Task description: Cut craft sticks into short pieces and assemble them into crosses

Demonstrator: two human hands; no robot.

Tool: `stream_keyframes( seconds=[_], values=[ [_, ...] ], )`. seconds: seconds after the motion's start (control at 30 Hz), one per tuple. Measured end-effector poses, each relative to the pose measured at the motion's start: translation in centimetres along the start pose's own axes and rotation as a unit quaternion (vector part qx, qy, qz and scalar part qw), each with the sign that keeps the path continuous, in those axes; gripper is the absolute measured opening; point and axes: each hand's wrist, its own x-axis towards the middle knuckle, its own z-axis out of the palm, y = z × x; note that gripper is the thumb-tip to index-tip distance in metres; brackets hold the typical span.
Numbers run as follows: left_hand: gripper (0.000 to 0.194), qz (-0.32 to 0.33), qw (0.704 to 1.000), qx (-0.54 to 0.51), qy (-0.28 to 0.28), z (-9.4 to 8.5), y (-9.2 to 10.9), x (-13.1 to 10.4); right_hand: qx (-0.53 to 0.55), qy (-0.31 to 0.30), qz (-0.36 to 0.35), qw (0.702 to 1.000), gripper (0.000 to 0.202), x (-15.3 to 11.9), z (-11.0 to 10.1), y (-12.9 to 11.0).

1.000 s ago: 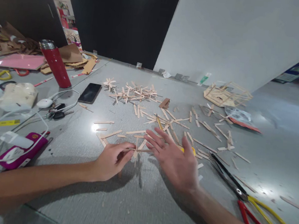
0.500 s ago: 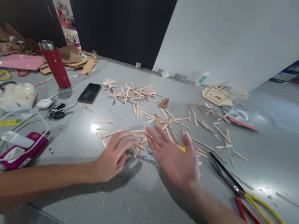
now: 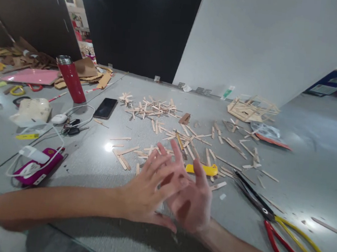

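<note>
My left hand [image 3: 150,188] is spread over the near middle of the grey table, its fingers in front of my right hand. Palm up and fingers apart, my right hand [image 3: 189,196] holds nothing visible. The two hands overlap, and whether they touch is unclear. Just beyond my right hand lies a yellow-handled cutter [image 3: 203,169]. Wooden sticks [image 3: 189,138] are scattered past my fingertips, and a cluster of stick stars [image 3: 154,107] stands farther back. Large shears [image 3: 264,211] with red and yellow handles rest to the right of my right hand.
On the left are a red bottle [image 3: 71,79], a black phone [image 3: 105,108], keys [image 3: 73,127] and a purple power strip [image 3: 39,167] with white cables. A wooden stick frame [image 3: 251,109] and a plastic packet [image 3: 271,135] lie at the back right.
My left hand has moved right, its curled fingers now spread over my right hand. My right hand has turned more palm up, and the yellow cutter handle is more exposed. The view has shifted slightly.
</note>
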Motion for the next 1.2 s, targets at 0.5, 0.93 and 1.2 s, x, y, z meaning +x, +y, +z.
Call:
stream_keyframes(
  seconds=[0.5,0.93,1.2],
  values=[
    [0.084,-0.002,0.999,0.021,-0.05,-0.1,-0.2,1.4,-0.088,-0.061,0.014,0.994,0.065,0.7,-0.9,1.2],
    [0.093,-0.049,0.998,-0.008,-0.043,-1.7,-2.6,3.1,-0.068,-0.028,-0.044,0.996,0.07,3.3,-2.4,-1.2],
    [0.089,-0.022,0.999,-0.033,-0.029,1.6,-1.6,1.9,-0.033,-0.087,0.035,0.995,0.065,1.4,-1.4,0.8]
  ],
)
